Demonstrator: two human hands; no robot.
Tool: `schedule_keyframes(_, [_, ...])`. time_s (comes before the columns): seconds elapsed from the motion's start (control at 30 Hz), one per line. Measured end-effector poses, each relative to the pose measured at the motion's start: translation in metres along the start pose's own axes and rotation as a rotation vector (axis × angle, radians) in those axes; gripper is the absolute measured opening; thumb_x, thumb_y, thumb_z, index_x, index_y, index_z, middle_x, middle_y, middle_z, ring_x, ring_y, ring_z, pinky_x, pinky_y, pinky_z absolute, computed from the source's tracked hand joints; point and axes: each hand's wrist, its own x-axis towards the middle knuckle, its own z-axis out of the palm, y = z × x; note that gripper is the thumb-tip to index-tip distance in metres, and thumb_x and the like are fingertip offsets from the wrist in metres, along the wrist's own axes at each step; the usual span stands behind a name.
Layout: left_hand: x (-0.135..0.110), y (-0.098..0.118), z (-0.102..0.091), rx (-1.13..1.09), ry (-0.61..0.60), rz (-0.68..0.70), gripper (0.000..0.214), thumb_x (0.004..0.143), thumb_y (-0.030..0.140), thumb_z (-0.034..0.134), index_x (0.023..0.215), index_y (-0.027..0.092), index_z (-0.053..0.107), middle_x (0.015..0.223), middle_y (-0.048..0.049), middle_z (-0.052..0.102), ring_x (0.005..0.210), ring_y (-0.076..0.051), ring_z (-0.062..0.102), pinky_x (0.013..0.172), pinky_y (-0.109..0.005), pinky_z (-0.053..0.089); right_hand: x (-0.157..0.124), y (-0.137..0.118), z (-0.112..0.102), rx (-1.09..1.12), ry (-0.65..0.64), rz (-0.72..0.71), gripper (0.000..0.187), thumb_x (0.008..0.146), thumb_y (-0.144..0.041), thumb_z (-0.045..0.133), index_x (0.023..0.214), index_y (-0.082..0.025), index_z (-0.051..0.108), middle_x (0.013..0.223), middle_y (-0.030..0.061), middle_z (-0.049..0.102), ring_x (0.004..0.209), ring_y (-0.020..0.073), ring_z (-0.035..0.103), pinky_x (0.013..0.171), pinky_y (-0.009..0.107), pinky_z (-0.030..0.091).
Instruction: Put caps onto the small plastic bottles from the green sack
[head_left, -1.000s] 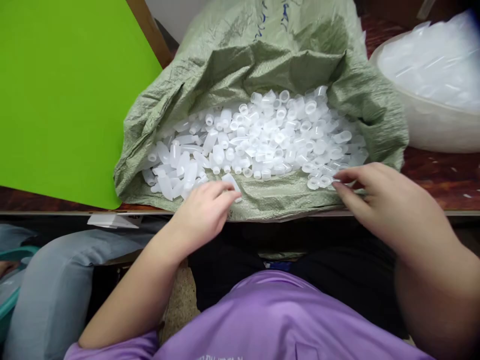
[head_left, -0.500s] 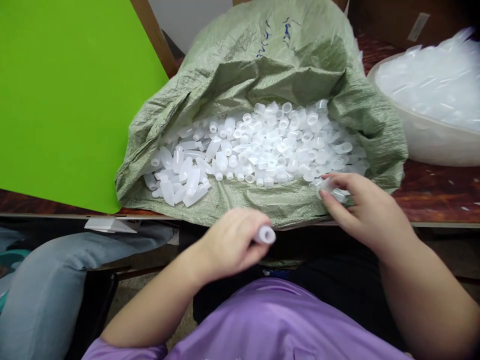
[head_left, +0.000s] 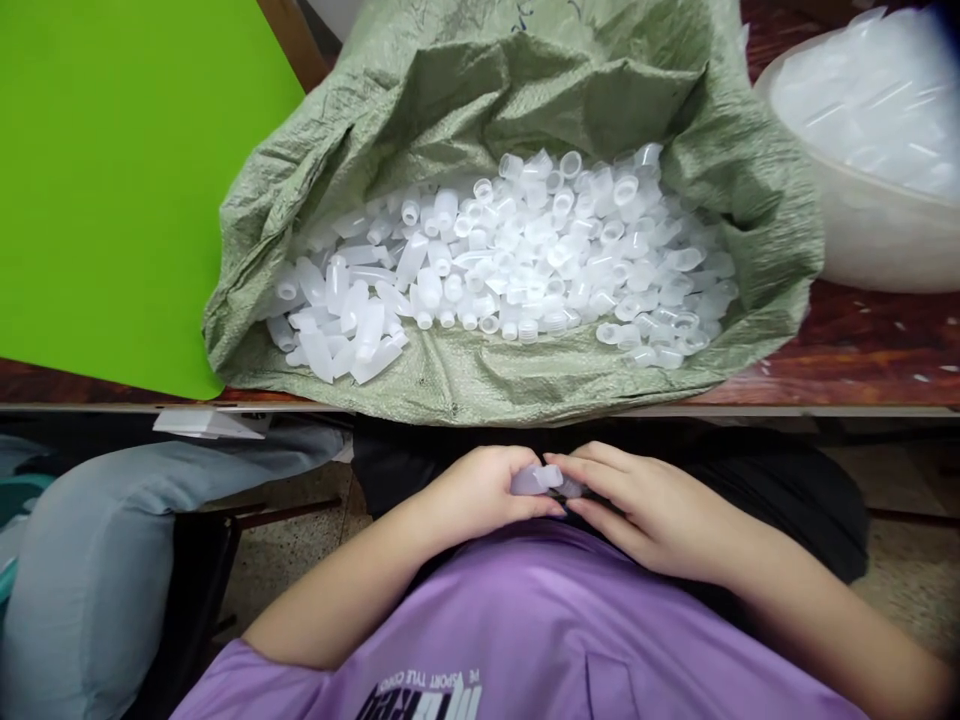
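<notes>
In front of my waist, below the table edge, my left hand [head_left: 480, 495] is closed around a small translucent plastic bottle [head_left: 531, 480] with its narrow neck towards the right. My right hand [head_left: 637, 500] meets it there, fingertips pinching a clear plastic cap [head_left: 571, 487] close beside the neck. Whether cap and neck touch is hard to make out. Beyond the hands, an open green woven sack [head_left: 480, 385] lies on the table. In its mouth are many loose frosted bottles [head_left: 367, 330] at the left and clear caps [head_left: 667, 325] at the right.
A large whitish tub [head_left: 870, 225] heaped with clear plastic pieces stands at the right. A bright green board [head_left: 127, 190] is at the left. Another person's leg in light jeans [head_left: 97, 560] is at the lower left. The reddish-brown table [head_left: 862, 355] ends just before my lap.
My right hand has left the caps at the sack's right side and come down to my left hand with a clear piece. The bottle has turned, and the view has tilted down.
</notes>
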Motion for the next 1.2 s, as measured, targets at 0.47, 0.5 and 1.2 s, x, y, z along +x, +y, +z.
schedule_keyframes(0.47, [-0.006, 0.005, 0.003, 0.173, 0.105, 0.029, 0.03, 0.074, 0.047, 0.06, 0.075, 0.017, 0.057, 0.068, 0.0031, 0.056, 0.062, -0.01, 0.049, 0.056, -0.02, 0.034, -0.007, 0.011, 0.021, 0.28, 0.441, -0.156, 0.032, 0.082, -0.01, 0.051, 0.112, -0.023, 0.05, 0.102, 0.0068, 0.058, 0.096, 0.0149, 0.057, 0.081, 0.027, 0.051])
schedule_keyframes(0.5, [-0.007, 0.005, 0.003, 0.171, 0.088, 0.034, 0.031, 0.074, 0.048, 0.06, 0.074, 0.017, 0.056, 0.068, 0.0032, 0.056, 0.062, -0.01, 0.048, 0.055, -0.02, 0.034, -0.007, 0.011, 0.02, 0.274, 0.434, -0.167, 0.032, 0.082, -0.01, 0.051, 0.112, -0.023, 0.05, 0.102, 0.0069, 0.059, 0.097, 0.0152, 0.057, 0.081, 0.028, 0.051])
schedule_keyframes(1.2, [0.017, -0.006, 0.004, 0.228, -0.133, -0.112, 0.03, 0.066, 0.045, 0.063, 0.08, 0.018, 0.062, 0.071, 0.0009, 0.063, 0.059, -0.013, 0.053, 0.052, -0.023, 0.034, -0.004, 0.028, 0.044, 0.296, 0.106, 0.164, 0.029, 0.088, -0.042, 0.042, 0.091, -0.02, 0.06, 0.078, 0.0045, 0.065, 0.069, 0.0147, 0.061, 0.065, 0.029, 0.051])
